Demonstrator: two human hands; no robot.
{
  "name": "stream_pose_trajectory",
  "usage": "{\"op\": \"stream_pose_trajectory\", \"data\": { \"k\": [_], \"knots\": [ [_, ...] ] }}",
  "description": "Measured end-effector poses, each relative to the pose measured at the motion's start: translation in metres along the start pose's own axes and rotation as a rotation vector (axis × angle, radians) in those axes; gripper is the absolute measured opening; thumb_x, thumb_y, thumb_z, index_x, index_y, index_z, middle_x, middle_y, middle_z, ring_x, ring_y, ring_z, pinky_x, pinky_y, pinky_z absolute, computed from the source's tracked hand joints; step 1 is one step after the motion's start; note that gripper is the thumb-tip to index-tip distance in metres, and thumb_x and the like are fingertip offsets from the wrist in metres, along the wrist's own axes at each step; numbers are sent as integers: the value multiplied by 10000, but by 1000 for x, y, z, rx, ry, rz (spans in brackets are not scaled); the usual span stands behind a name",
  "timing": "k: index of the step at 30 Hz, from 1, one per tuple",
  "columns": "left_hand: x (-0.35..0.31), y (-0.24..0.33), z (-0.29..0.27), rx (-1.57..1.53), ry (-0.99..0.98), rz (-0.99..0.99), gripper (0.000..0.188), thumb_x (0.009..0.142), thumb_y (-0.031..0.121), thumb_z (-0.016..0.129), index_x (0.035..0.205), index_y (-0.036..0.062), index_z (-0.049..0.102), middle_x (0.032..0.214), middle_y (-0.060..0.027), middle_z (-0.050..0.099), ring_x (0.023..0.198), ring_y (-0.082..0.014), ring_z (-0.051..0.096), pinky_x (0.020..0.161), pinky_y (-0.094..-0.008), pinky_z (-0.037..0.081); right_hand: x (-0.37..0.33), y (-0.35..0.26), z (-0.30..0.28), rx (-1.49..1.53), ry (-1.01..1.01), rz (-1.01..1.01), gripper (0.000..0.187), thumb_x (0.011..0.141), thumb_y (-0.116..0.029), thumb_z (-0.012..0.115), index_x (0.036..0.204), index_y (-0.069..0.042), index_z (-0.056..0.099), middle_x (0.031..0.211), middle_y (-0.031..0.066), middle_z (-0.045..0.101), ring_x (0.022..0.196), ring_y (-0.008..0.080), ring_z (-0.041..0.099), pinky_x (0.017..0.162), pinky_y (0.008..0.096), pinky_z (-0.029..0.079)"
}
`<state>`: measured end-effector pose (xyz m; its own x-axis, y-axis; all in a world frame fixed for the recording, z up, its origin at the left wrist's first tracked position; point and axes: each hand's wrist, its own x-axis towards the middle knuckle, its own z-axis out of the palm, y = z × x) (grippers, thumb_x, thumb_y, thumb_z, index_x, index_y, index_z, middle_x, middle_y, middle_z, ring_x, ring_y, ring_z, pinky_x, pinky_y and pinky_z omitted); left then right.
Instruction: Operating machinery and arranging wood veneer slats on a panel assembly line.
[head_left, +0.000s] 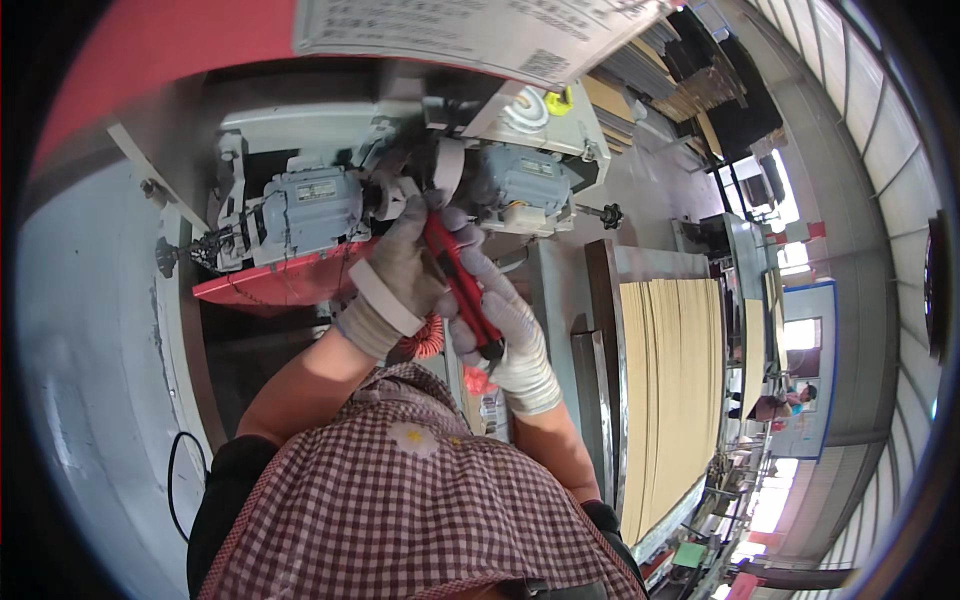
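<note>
A long red tool with black parts (462, 285), perhaps a utility knife, lies slanted in my gloved right hand (505, 325), whose fingers wrap round it. Close to its upper end is my left hand (400, 272), also in a pale work glove. The left fingers are bent together there, and what they pinch is hidden and blurred. Just past the fingertips sits a white ring-shaped wheel (447, 165) of the machine. Two grey-blue motors stand on either side of it, a left motor (312, 205) and a right motor (528, 185).
A red panel with a printed label plate (440, 35) overhangs the machine. Below the left motor is a red guard (285, 275); a coiled red hose (425, 340) hangs under my hands. To the right stands a stack of tan boards (670, 390). Another person (775, 405) is far off right.
</note>
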<state>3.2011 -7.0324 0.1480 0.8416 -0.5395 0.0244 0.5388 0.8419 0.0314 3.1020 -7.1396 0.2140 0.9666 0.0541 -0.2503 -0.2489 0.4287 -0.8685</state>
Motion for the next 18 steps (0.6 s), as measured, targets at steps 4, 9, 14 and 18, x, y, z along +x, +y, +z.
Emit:
{"op": "stream_pose_trajectory", "data": {
  "k": [4, 9, 14, 18],
  "knots": [
    [-1, -9, 1, 54, -131, -214, 414, 910, 498, 518, 1043, 106, 531, 888, -73, 575, 815, -185, 567, 774, -320, 486, 17, -16, 20, -340, 73, -69, 403, 935, -177, 436, 1322, -80, 495, 794, 35, 555, 530, 65, 441, 438, 189, 342],
    [17, -10, 23, 142, 200, -72, 354, 918, 468, 527, 914, 115, 547, 806, -23, 569, 728, -127, 549, 715, -285, 480, 37, -23, 43, -538, 214, -134, 347, 937, -147, 446, 1246, -46, 568, 741, -10, 510, 523, 50, 402, 469, 190, 341],
    [14, -1, 68, 98, 164, 26, 317, 914, 446, 544, 903, 129, 544, 796, 6, 546, 745, -111, 540, 711, -271, 476, 54, -25, 35, -945, 147, -528, 347, 920, -71, 459, 1244, 22, 540, 998, 105, 615, 772, 156, 576, 691, 249, 465],
    [16, 2, 66, 47, 166, -17, 352, 895, 465, 565, 900, 114, 537, 795, 7, 535, 753, -117, 539, 703, -272, 477, 57, -23, 40, -1189, 123, -666, 335, 894, -25, 448, 1207, 44, 548, 1152, 196, 593, 1014, 298, 580, 905, 323, 432]
  ]
}}
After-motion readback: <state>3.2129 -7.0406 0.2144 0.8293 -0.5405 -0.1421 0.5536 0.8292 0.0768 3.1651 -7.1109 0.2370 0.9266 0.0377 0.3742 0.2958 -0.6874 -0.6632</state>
